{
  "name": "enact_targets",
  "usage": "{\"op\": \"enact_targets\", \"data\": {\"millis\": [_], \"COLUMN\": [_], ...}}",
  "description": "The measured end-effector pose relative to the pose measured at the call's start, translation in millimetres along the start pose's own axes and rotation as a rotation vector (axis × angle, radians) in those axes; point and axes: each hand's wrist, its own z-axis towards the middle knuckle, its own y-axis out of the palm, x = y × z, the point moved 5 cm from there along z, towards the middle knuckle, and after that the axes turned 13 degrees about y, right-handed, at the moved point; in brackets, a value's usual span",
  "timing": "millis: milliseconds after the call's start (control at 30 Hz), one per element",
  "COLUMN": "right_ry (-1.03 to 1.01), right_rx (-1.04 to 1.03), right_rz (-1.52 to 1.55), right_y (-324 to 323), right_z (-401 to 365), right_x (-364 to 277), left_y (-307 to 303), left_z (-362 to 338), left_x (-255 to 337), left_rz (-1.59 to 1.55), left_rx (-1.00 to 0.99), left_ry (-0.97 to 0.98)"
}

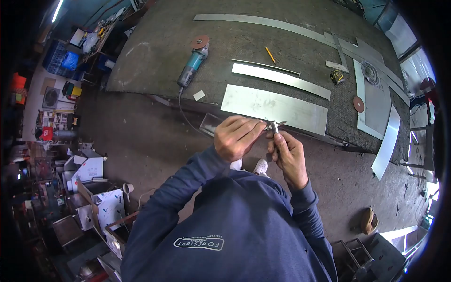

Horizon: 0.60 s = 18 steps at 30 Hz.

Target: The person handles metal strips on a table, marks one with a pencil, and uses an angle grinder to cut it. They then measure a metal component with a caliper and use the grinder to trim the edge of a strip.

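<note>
My left hand (238,136) and my right hand (288,156) meet in front of my body at the table's near edge. Between them is a small shiny metal tool (275,128) with a thin pointed end; its exact kind is hard to make out. My right thumb and fingers are closed around its lower part. The left fingers are bent and pressed together at its other side, hiding part of it. Just beyond the hands lies a wide flat metal plate (277,107). A narrower metal strip (281,81) and a thin rod (266,66) lie behind that.
An angle grinder (193,62) rests at the table's left, its cord hanging over the edge. A pencil (270,55), tape measure (337,76), metal square (339,54) and loose disc (358,104) lie farther right. A metal strip (387,141) overhangs the right edge.
</note>
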Motion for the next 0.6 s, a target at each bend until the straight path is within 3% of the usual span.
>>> {"op": "enact_targets", "data": {"millis": [167,367,500,600], "right_ry": [0.073,0.136,0.091,0.014], "right_rx": [0.034,0.019,-0.030,0.012], "right_rz": [0.065,0.126,0.089,-0.171], "right_y": [-6.2,-18.1,-26.3,-27.4], "right_z": [22.2,32.6,36.9,45.9], "right_x": [10.0,28.9,33.0,29.0], "left_y": [18.0,21.8,-8.7,-16.8], "left_z": [-13.7,-29.9,-65.3,-116.3], "left_x": [-9.8,-25.9,-83.0,-161.0], "left_rz": [0.077,-0.094,-0.121,0.126], "left_rx": [-0.033,-0.059,-0.147,-0.275], "left_ry": [-0.011,-0.224,-0.586,-0.620]}}
